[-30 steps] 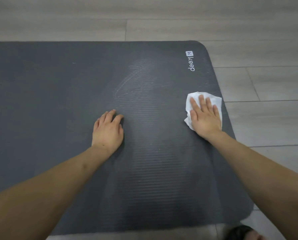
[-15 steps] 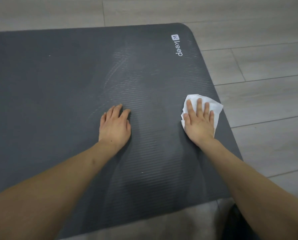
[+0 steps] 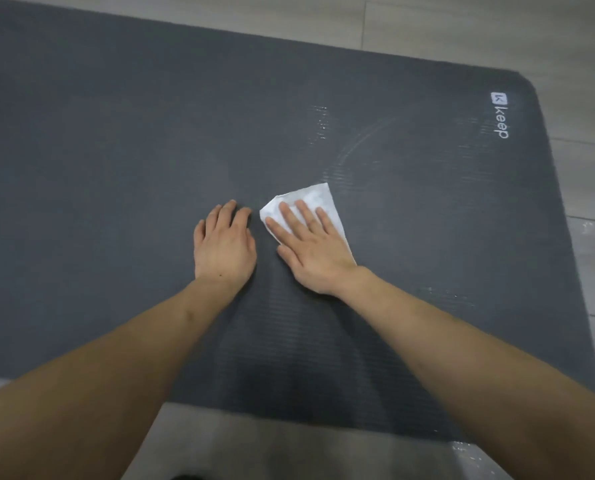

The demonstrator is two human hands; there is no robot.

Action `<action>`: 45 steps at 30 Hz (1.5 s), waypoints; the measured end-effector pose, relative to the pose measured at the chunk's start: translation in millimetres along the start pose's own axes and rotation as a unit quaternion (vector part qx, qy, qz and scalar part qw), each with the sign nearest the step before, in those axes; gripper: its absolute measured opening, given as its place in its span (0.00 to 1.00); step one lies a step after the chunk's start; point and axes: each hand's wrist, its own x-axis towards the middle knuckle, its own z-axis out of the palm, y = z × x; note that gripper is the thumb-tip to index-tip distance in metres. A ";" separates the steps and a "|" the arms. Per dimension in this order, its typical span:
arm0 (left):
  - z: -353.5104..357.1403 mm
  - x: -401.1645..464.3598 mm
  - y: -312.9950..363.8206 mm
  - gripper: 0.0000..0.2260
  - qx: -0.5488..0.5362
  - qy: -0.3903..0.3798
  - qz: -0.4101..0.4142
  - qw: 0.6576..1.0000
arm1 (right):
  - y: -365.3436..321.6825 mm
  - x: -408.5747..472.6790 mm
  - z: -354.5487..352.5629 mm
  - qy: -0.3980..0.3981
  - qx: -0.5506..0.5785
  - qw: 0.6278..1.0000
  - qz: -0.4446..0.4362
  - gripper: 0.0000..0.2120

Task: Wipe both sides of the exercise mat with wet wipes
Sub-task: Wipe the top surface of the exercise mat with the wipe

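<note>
A dark grey ribbed exercise mat (image 3: 116, 168) lies flat on the floor and fills most of the view, with a white "keep" logo (image 3: 500, 116) near its far right corner. My right hand (image 3: 313, 247) presses flat, fingers straight, on a white wet wipe (image 3: 318, 199) near the mat's middle. My left hand (image 3: 224, 242) rests palm down on the mat just left of the wipe, holding nothing. Faint wet streaks (image 3: 354, 150) curve across the mat beyond the wipe.
Light grey wood-look floor planks (image 3: 593, 188) surround the mat on the right, the far side and the near edge. A few small pale specks lie on the floor at the lower right (image 3: 462, 448).
My right hand has slid the wipe leftward from the mat's right edge to beside my left hand. The view has turned left, so the logo now sits further right.
</note>
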 end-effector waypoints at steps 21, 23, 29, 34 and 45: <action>41.7 -36.6 157.5 0.21 0.039 -0.084 0.186 0.978 | 217.3 -182.9 -7.3 0.079 0.073 0.904 0.414 0.28; 49.5 -40.0 183.6 0.21 0.034 -0.096 0.206 0.973 | 239.7 -227.5 -2.4 0.086 0.084 0.875 0.469 0.28; 59.9 -50.2 220.5 0.21 0.018 -0.104 0.225 0.969 | 240.0 -285.1 13.5 0.096 0.081 0.850 0.511 0.29; 52.9 -51.4 190.2 0.20 0.004 -0.093 0.180 0.979 | 209.4 -256.5 17.0 0.093 0.066 0.879 0.464 0.29; 17.1 -58.6 49.8 0.19 0.011 -0.043 0.041 0.998 | 118.8 -128.9 6.6 0.058 0.013 0.960 0.273 0.28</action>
